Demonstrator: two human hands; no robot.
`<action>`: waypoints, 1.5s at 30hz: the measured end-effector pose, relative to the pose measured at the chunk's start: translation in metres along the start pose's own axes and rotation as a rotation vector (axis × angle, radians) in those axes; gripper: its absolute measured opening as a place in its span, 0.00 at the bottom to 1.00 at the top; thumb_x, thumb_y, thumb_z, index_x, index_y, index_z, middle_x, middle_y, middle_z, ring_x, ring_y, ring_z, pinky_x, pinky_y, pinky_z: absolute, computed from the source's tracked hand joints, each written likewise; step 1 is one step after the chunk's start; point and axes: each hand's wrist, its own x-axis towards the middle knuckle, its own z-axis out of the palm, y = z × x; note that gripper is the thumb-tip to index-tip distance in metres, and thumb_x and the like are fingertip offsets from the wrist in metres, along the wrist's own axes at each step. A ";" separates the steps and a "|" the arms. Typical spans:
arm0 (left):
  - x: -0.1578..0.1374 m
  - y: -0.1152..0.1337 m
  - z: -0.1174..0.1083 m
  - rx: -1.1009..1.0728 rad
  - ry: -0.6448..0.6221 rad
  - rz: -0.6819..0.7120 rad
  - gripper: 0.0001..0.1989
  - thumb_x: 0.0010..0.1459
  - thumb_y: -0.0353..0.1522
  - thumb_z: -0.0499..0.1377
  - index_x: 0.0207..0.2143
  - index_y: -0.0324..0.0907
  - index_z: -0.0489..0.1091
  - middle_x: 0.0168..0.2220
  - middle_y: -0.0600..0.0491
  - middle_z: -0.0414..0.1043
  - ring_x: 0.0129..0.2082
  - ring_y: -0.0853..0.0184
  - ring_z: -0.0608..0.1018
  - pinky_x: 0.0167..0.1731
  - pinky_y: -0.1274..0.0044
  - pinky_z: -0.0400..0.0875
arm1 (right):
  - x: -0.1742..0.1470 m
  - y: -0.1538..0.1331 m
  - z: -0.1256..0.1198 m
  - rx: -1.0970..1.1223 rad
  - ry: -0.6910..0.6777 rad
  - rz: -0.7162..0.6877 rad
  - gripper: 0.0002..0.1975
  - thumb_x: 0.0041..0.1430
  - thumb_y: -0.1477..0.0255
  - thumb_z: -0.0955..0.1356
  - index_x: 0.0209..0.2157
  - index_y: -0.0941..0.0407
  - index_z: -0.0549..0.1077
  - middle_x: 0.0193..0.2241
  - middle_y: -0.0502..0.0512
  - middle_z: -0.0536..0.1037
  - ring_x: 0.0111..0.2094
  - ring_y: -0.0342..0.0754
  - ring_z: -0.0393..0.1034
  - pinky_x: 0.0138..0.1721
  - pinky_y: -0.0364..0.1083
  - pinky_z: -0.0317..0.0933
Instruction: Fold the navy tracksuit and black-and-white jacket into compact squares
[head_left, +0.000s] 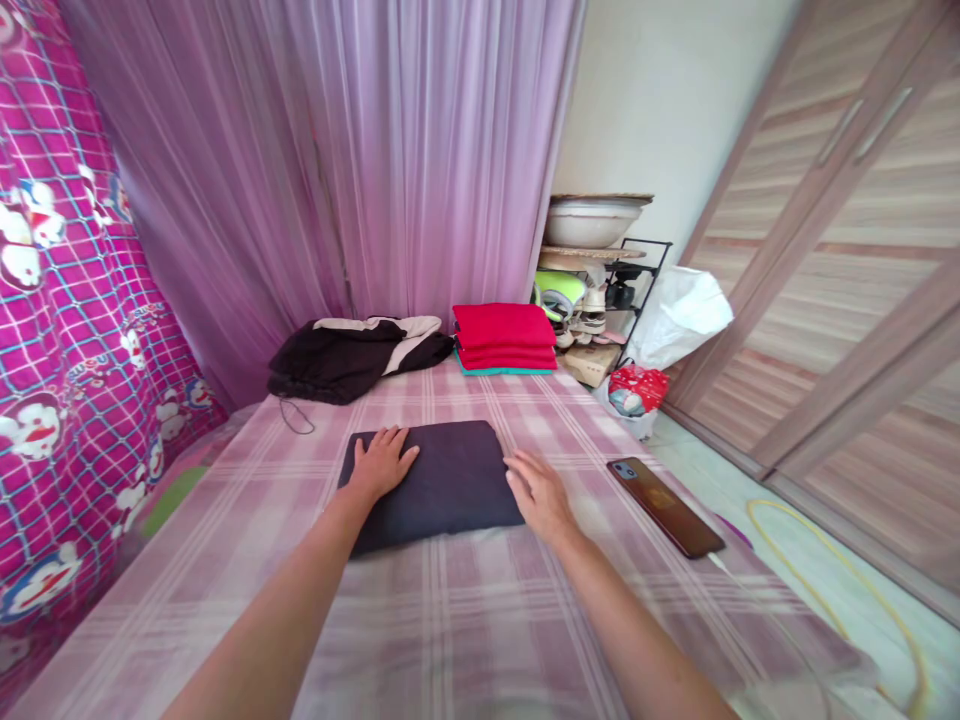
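Note:
A dark navy folded garment (442,480) lies flat as a rough rectangle on the plaid bedsheet (420,640). My left hand (381,463) rests on its upper left part, palm down with the fingers spread. At the garment's right edge is my right hand (541,495), its fingers stretched and slightly bent against the side of the cloth. Neither hand grips the cloth. Beyond it stands a stack of folded red cloths (504,335) with a teal layer at the bottom. Left of that stack lies a loose black and white garment (352,355).
A phone (664,505) with a white cable lies right of my right hand. Purple curtains (450,150) hang behind the bed. A shoe rack (600,290) with a basin (592,222), a white bag (686,310) and a wooden wardrobe (840,300) stand to the right. Pink patterned fabric (75,350) hangs left.

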 end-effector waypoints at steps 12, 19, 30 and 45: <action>-0.103 -0.105 0.031 -0.172 0.272 -0.115 0.27 0.62 0.46 0.48 0.54 0.40 0.72 0.57 0.44 0.72 0.58 0.59 0.72 0.60 0.68 0.63 | -0.036 -0.006 -0.016 -0.325 -0.075 0.185 0.21 0.66 0.62 0.59 0.39 0.56 0.81 0.45 0.61 0.80 0.47 0.55 0.73 0.52 0.53 0.61; -0.117 -0.072 0.016 -0.208 0.181 -0.300 0.22 0.65 0.44 0.47 0.48 0.47 0.76 0.59 0.48 0.70 0.62 0.56 0.67 0.61 0.59 0.56 | -0.034 -0.012 -0.008 -0.381 -0.140 0.221 0.23 0.67 0.61 0.58 0.34 0.56 0.82 0.49 0.61 0.79 0.52 0.55 0.70 0.55 0.51 0.59; -0.108 -0.049 0.001 -0.191 0.058 -0.421 0.20 0.61 0.45 0.53 0.47 0.42 0.73 0.52 0.43 0.75 0.54 0.52 0.74 0.56 0.59 0.61 | -0.036 -0.014 -0.001 -0.396 -0.113 0.244 0.20 0.65 0.60 0.61 0.34 0.54 0.82 0.48 0.59 0.78 0.54 0.55 0.67 0.56 0.51 0.57; -0.081 -0.068 -0.016 -0.287 -0.070 -0.406 0.19 0.59 0.44 0.53 0.29 0.41 0.76 0.36 0.43 0.81 0.43 0.53 0.81 0.41 0.70 0.72 | -0.022 -0.019 0.004 -0.138 -0.221 0.439 0.19 0.62 0.59 0.63 0.30 0.54 0.81 0.26 0.59 0.80 0.34 0.54 0.76 0.36 0.47 0.65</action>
